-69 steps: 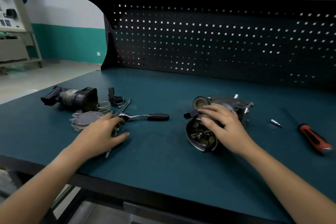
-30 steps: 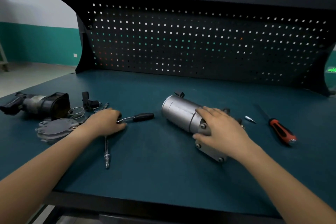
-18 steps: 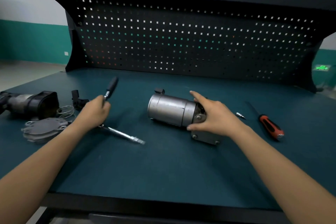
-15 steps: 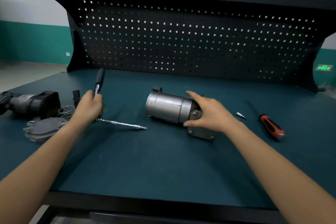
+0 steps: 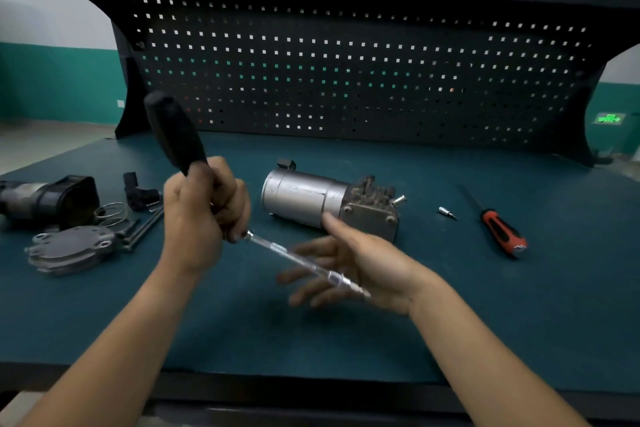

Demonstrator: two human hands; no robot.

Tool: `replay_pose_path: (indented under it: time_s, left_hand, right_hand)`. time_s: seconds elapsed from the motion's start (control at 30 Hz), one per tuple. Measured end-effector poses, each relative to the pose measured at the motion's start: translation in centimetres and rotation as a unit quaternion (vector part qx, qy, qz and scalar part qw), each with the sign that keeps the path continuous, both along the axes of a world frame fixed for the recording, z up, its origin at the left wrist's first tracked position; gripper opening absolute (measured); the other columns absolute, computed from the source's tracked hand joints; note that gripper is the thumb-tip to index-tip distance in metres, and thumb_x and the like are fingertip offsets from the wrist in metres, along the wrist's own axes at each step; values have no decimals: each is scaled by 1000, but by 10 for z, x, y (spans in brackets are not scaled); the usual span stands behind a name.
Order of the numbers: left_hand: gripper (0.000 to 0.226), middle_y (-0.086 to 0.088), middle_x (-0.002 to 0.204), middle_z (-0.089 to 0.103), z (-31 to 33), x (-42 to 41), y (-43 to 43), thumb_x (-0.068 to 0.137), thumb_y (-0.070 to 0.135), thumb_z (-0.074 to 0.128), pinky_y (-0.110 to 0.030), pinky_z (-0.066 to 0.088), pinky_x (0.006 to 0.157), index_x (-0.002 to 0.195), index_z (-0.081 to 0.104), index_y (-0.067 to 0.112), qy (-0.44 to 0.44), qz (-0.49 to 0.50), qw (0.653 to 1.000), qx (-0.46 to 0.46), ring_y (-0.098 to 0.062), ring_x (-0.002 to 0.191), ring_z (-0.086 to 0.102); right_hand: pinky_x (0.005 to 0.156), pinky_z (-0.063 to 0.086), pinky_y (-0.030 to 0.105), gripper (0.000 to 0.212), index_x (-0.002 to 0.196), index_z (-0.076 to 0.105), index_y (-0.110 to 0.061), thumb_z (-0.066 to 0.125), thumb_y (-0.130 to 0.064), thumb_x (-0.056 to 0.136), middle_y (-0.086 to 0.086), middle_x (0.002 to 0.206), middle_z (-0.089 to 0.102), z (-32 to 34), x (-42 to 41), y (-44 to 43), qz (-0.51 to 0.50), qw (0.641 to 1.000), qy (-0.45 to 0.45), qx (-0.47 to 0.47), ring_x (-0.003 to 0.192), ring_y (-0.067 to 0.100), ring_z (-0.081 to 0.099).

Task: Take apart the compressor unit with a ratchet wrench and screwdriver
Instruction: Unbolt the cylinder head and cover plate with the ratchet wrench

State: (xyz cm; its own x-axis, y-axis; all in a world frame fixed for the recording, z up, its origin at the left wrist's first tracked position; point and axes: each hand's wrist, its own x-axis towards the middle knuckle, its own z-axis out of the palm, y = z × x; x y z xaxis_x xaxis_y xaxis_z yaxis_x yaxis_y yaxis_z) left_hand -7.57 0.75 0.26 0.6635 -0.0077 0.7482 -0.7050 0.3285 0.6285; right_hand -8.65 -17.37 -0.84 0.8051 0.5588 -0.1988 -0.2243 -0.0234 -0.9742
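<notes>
Since half a second ago, the right hand (image 5: 360, 267) is no longer resting on the compressor unit (image 5: 301, 196). It is now hovering with fingers spread beneath the wrench's slim, shiny extension bar (image 5: 304, 262); blur is hiding whether they touch. The left hand (image 5: 204, 215) is gripping the ratchet wrench (image 5: 175, 132) near its head, fingers curled tightly, and has raised it off the bench (image 5: 346, 340). The matte black handle is rising above the fist. The unit, a smooth grey metal cylinder with a rough cast end block, is lying on its side just beyond the right fingertips. A red-and-black screwdriver (image 5: 502, 230) is lying well right of that hand, and a flat grey cover plate (image 5: 71, 248) left of the fist.
</notes>
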Motion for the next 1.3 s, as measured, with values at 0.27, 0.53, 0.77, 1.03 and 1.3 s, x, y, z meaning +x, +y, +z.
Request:
replay_pose_path:
  time_s: [0.27, 0.53, 0.77, 1.03, 1.3]
  left_hand:
    - [40, 9, 47, 51, -6, -7, -31, 91, 52, 34, -25, 48, 59, 70, 49, 21, 38, 126, 978, -161, -12, 53, 58]
    - [47, 10, 40, 39, 18, -28, 20, 90, 43, 42, -13, 30, 42, 50, 41, 19, 215, -195, 864, -412, -1, 36, 40]
    - [29, 12, 31, 23, 18, -50, -14, 73, 33, 49, -14, 14, 34, 48, 39, 22, 170, -31, 975, -138, -1, 25, 19]
    - [29, 11, 39, 31, 2, -52, -22, 68, 22, 66, -14, 27, 37, 58, 40, 18, 133, -47, 974, -175, -3, 33, 28]
    - [12, 3, 56, 55, -21, -54, -45, 78, 26, 57, -22, 45, 51, 84, 67, 26, 18, 15, 982, -187, -13, 51, 50]
  right_hand:
    - [45, 45, 15, 17, 82, 55, -13, 48, -2, 93, -5, 54, 61, -16, -24, 37, -66, 993, -64, 75, 41, 3, 56]
    - [95, 47, 28, 20, 87, 72, 4, 66, 12, 70, 13, 100, 70, -34, -7, 21, -326, 596, -723, -126, 103, 22, 63]
    - [75, 52, 17, 24, 99, 59, -25, 49, -5, 91, -5, 108, 61, -33, -24, 21, -358, 919, -97, 131, 98, 4, 60]
    - [39, 43, 16, 18, 82, 56, -14, 47, -19, 97, -1, 68, 58, -28, 6, 29, -358, 920, 65, 149, 53, 10, 55]
    - [37, 42, 16, 24, 82, 55, -7, 41, -17, 99, -1, 41, 52, -31, 9, 39, -344, 908, 67, 228, 34, 8, 49]
